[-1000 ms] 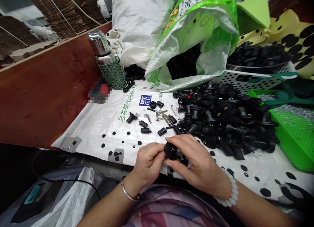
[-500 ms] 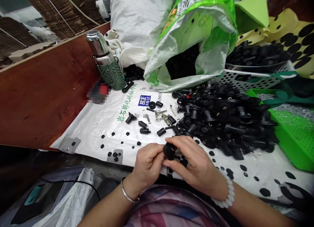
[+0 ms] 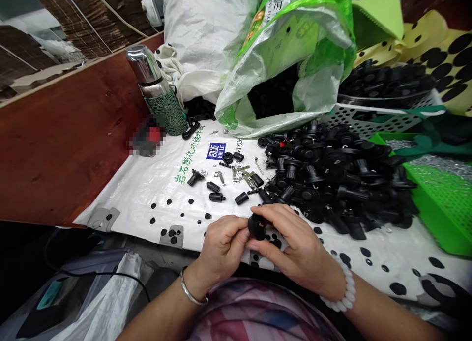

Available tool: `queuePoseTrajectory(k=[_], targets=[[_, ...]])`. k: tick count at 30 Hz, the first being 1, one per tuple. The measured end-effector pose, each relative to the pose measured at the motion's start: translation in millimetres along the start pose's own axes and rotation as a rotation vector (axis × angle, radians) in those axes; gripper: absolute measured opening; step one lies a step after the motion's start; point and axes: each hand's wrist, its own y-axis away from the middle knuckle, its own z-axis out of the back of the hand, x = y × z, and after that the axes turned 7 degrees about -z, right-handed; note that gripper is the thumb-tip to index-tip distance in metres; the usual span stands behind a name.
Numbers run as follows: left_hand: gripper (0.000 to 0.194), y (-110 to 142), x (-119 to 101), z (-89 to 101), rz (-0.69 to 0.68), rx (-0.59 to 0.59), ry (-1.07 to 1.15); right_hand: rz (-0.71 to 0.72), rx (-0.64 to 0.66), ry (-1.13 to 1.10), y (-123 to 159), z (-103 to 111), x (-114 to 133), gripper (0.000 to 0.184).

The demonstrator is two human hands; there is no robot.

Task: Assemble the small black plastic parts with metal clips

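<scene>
Left hand (image 3: 221, 248) and right hand (image 3: 299, 247) pinch black fitting (image 3: 257, 227)

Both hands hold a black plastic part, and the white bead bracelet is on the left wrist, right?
Not quite: the head view shows the white bead bracelet on the wrist of the right hand, not the left hand. Both hands do hold the black plastic part.

Behind my reddish wooden table (image 3: 62, 134), what look like brown woven blinds (image 3: 79, 19) hang, and dim floor (image 3: 29, 247) lies below it.
</scene>
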Motion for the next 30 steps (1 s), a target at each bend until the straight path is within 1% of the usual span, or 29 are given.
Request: queuePoseTrajectory(k=[18,26,30], targets=[[0.016,-0.3,0.6,-1.3,-0.004,0.0,-0.011,0.021,0.019,0.036,1.7,-3.4,-1.9,0.037],[0.014,-0.3,-0.6,-0.5,0.019,0.0,-0.011,0.051,0.013,0.038,0.0,-0.5,-3.6,0.044],[0.014,-1.2,-1.5,0.1,0.029,0.001,0.0,0.049,-0.003,0.021,-0.8,2.8,-3.0,0.04]])
